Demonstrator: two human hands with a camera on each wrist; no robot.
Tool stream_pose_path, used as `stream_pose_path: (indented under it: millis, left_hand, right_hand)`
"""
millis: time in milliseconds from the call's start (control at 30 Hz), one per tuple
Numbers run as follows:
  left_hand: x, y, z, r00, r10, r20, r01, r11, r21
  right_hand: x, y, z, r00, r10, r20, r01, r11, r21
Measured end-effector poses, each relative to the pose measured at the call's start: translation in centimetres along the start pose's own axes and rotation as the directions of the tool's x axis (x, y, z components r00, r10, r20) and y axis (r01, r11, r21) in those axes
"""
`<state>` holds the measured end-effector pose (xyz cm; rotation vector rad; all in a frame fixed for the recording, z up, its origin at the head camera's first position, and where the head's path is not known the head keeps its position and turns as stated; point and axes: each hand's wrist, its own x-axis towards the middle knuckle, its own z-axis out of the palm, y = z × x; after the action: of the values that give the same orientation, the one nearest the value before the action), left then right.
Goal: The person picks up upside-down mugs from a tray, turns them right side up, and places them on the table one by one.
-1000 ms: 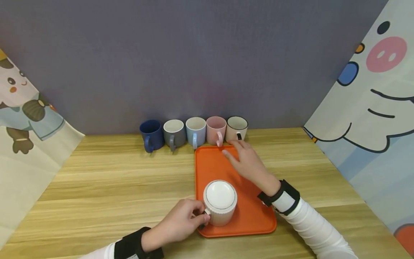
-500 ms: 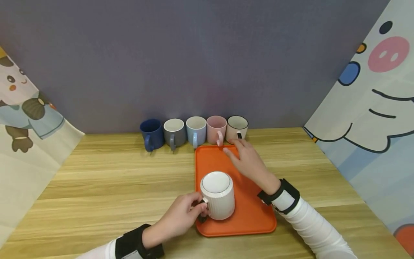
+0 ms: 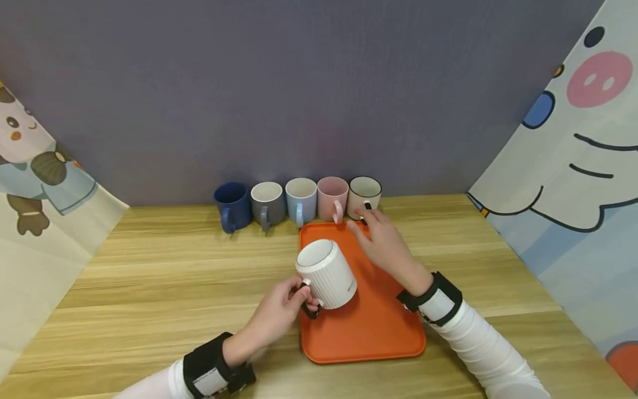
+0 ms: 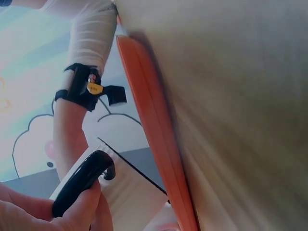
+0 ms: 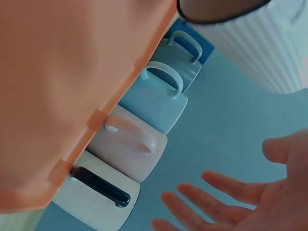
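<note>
My left hand (image 3: 280, 306) grips the black handle (image 4: 84, 180) of a white ribbed mug (image 3: 329, 277). Its base faces up and to the left, and its black-rimmed mouth (image 5: 226, 19) tips down over the orange tray (image 3: 364, 338). Relaxed, spread fingers extend from my right hand (image 3: 386, 246), which hovers over the tray's far right corner. Those fingertips come close in front of a cream mug (image 3: 363, 199) with a black rim and handle, overlapping it in the head view. In the right wrist view, the right hand (image 5: 250, 202) holds nothing.
Left of the cream mug, a row along the back wall continues with pink (image 3: 332, 198), light blue (image 3: 301, 198), grey (image 3: 269, 204) and navy (image 3: 233, 205) mugs, handles toward me. The tray lies on a wooden table (image 3: 174, 277). Printed cloth panels (image 3: 588, 183) flank both sides.
My left hand has lifted the white ribbed mug up and away from me over the tray, tilting it so its base turns left. My right hand stays nearly where it was.
</note>
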<state>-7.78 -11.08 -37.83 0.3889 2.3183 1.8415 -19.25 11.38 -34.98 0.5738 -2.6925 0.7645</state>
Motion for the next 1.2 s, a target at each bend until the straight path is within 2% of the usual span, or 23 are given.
stream_pose_path:
  millis: [167,367,600,733,1033,1200]
  left_hand:
    - [0.9,0.1,-0.4,0.999,0.018,-0.035,-0.019,0.999,-0.048]
    - [2.4,0.3,-0.4,0.995,0.007,-0.098,-0.023,0.987,-0.162]
    - [4.0,0.6,-0.6,0.977,0.016,-0.213,-0.052,0.985,-0.165]
    - [4.9,0.9,-0.6,0.969,0.009,-0.248,-0.063,0.976,-0.211]
    - [5.9,1.9,-0.4,0.959,0.001,-0.283,-0.091,0.948,-0.305]
    - [6.4,2.7,-0.2,0.956,0.007,-0.292,-0.117,0.925,-0.362]
  right_hand:
    - [0.0,-0.1,-0.2,1.0,0.004,-0.008,-0.004,1.0,0.007]
    - [-0.2,-0.3,-0.2,1.0,0.02,-0.01,-0.02,1.0,0.006]
    - [-0.1,-0.6,-0.4,0.999,0.04,-0.01,-0.04,0.999,-0.003]
    - [0.0,-0.8,-0.4,0.999,0.048,-0.012,-0.048,0.999,-0.011]
    - [-0.3,-1.4,-0.6,0.997,0.079,0.01,-0.078,0.996,-0.043]
    - [-0.5,-1.7,-0.7,0.996,0.093,0.017,-0.092,0.995,-0.048]
